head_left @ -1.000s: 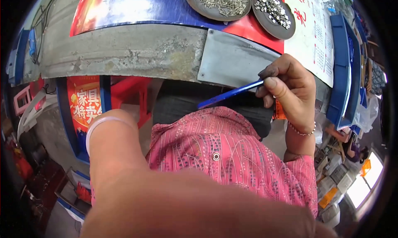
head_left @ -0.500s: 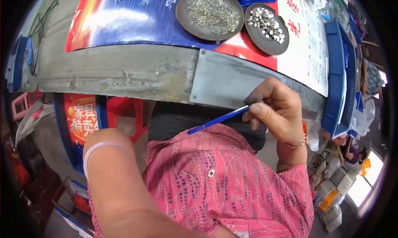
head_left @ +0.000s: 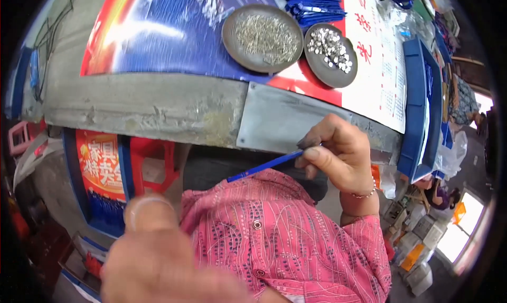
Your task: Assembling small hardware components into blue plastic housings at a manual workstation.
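Observation:
My right hand (head_left: 338,154) is closed in a pinch on one end of a slim blue pen-like stick (head_left: 264,166). The stick slants down to the left over my lap, its free end close to the pink patterned shirt (head_left: 274,229). My left hand (head_left: 174,268) is raised near the camera at the lower left, smeared by motion, so its fingers cannot be made out. A pale bangle circles the left arm. On the bench, beyond the right hand, a brown plate (head_left: 232,47) holds many small metal pins, and a second brown plate (head_left: 346,80) holds small shiny metal pieces.
The grey bench (head_left: 132,100) runs across in front, with a metal plate (head_left: 285,115) at its edge. Blue slim pieces (head_left: 311,5) lie bundled at the back. A blue tray (head_left: 414,107) stands at right, a blue bin (head_left: 76,181) and red stool (head_left: 153,166) at lower left.
My left arm has shifted, and its blurred hand now shows at the lower left. The bench appears slightly lower in the picture. My right hand keeps its pinch on the blue stick.

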Motion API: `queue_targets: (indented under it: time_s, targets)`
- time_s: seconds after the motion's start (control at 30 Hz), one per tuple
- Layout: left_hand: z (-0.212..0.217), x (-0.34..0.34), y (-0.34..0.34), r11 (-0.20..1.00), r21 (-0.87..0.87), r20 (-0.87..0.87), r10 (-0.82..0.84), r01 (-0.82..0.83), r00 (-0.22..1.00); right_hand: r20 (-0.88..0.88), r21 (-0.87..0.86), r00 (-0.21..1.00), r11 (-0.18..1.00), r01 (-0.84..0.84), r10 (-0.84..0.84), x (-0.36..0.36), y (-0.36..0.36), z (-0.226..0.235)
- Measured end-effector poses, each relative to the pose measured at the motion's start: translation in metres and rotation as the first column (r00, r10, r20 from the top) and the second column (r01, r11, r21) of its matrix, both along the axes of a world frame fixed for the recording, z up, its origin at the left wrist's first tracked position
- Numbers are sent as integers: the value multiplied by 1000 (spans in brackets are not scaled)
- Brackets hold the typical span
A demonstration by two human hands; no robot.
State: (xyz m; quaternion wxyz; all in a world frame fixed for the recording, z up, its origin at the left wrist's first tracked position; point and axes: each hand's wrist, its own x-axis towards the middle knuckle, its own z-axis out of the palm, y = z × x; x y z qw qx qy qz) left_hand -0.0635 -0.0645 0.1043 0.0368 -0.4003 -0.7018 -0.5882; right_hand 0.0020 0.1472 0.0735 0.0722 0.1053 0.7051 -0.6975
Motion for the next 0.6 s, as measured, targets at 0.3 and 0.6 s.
queue_targets:
  time_s: [0.3,0.6]
  targets:
    - [-60,-18,37,941,-141,282,-260,308,923,-126,240,988,969,-54,86,-18,-6,14]
    - [-70,-39,20,954,112,704,-274,279,655,12,133,998,989,64,-67,-75,3,15]
